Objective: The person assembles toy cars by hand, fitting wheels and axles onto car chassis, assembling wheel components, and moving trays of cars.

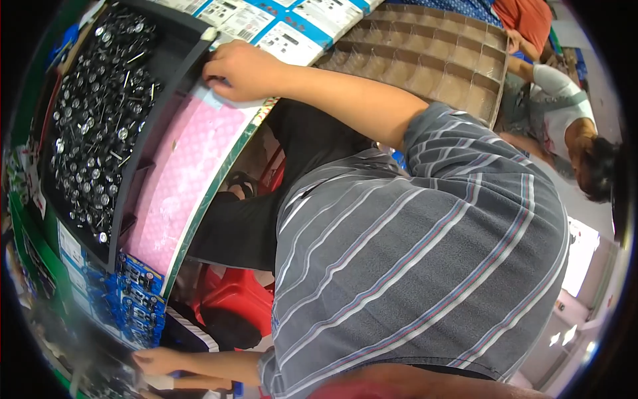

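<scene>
A long black tray [174, 81] lies on the left, filled with small black parts [100, 126] with shiny round metal-like faces and thin pins. My right hand [247, 70] is at its near corner, fingers curled over the rim. Beneath that hand, a pale blue patch [211, 100] sits on a pink patterned surface [193, 169]. At the lower left, my left hand [159, 362] is beside blue printed card sheets [141, 299]. Its fingers are blurred at the tips, and whatever they touch is unclear.
Blue-and-white printed sheets [282, 33] lie beyond my right hand. A brown compartment tray [458, 63] stands at the upper right. Another person [561, 100] is at the right. Below the table edge is a red plastic stool [236, 296]. Another forearm [193, 383] shows below my left one.
</scene>
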`<state>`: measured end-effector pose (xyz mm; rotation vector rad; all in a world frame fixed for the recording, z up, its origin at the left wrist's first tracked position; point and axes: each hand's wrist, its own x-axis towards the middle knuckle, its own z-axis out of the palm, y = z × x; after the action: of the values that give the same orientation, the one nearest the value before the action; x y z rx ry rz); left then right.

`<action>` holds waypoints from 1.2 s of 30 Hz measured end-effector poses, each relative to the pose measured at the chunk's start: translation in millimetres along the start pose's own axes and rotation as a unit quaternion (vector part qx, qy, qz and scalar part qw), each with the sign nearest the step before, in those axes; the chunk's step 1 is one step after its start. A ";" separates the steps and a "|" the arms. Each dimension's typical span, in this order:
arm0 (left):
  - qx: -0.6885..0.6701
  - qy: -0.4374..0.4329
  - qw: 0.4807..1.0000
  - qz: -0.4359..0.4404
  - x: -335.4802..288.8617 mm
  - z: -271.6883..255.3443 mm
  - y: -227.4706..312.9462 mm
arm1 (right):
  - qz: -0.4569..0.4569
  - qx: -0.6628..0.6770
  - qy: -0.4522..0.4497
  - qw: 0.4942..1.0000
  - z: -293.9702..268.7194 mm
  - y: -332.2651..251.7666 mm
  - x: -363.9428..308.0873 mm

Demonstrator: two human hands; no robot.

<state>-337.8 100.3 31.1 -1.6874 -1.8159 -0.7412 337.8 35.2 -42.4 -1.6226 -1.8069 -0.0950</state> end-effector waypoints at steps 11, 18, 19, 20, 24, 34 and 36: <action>-0.331 -0.245 0.892 0.185 -224.3 27.1 239.9 | -0.018 0.040 0.024 0.999 1.5 -1.4 -0.3; -0.300 -0.304 0.896 0.119 -214.2 28.7 251.3 | -0.018 0.046 0.026 0.998 8.8 -0.6 -2.5; -0.311 -0.302 0.891 0.134 -214.8 29.8 253.0 | -0.019 0.049 0.038 0.998 9.4 -1.3 -2.9; -0.308 -0.309 0.891 0.127 -216.0 29.5 253.5 | -0.020 0.049 0.043 0.998 9.9 -0.7 -2.2; -0.305 -0.290 0.894 0.152 -215.2 32.0 258.7 | -0.019 0.044 0.043 0.998 7.2 -0.6 -1.7; -0.259 -0.291 0.908 0.155 -217.8 33.6 251.7 | 0.008 0.036 -0.009 0.999 6.3 -3.4 1.3; -0.261 -0.297 0.906 0.154 -216.8 33.2 254.3 | 0.009 0.035 -0.003 0.999 6.1 -2.5 1.4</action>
<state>-71.1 -11.3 -139.9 -2.7217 -1.7287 -0.6496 333.0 38.8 -45.3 -1.5916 -1.7811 -0.0185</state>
